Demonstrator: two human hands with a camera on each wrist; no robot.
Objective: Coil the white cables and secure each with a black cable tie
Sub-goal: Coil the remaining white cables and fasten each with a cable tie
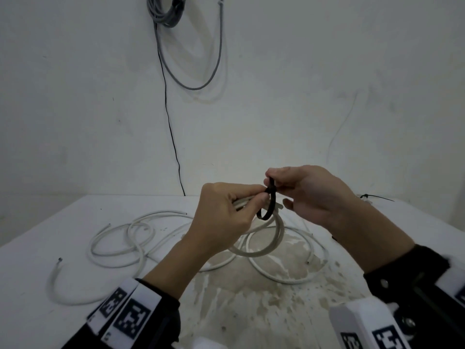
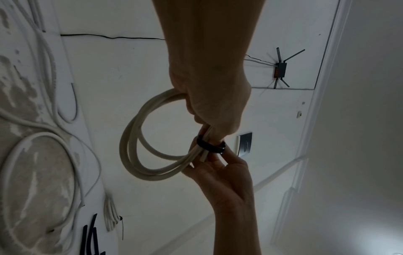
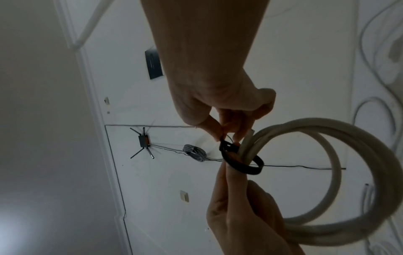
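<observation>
Both hands meet just above the middle of the head view, raised over a white table (image 1: 63,222) whose paint is worn away to a mottled beige patch (image 1: 271,293) in the lower centre of the frame. The left hand (image 1: 224,215) has its fingers curled round a coiled off-white round cable (image 1: 266,248), gripping the gathered strands at the top so that the loop hangs down clear of the tabletop. A flat black cable tie (image 1: 268,205) is looped loosely round those strands just beside the left thumb. The right hand (image 1: 309,192) pinches the upper end of the tie between thumb and forefinger, its other fingers loosely bent. In the right wrist view the black band (image 3: 242,162) forms an open ring round the cable bundle, not yet drawn tight.

On the table behind and below the hands, several loose white cables (image 1: 120,243) lie in overlapping curves across the centre and left of the frame, and one short curved white piece (image 1: 65,293) lies alone at the lower left. At the right edge of the table, another black tie (image 1: 372,196) sits on a small pale bundle. In the left wrist view, spare black ties (image 2: 89,238) lie at the lower left.

The room is dim, with plain white walls. A grey cable coil (image 1: 166,11) hangs at the top of the wall, with a grey loop drooping beneath it and a thin black wire (image 1: 171,127) running down to the table's back edge.
</observation>
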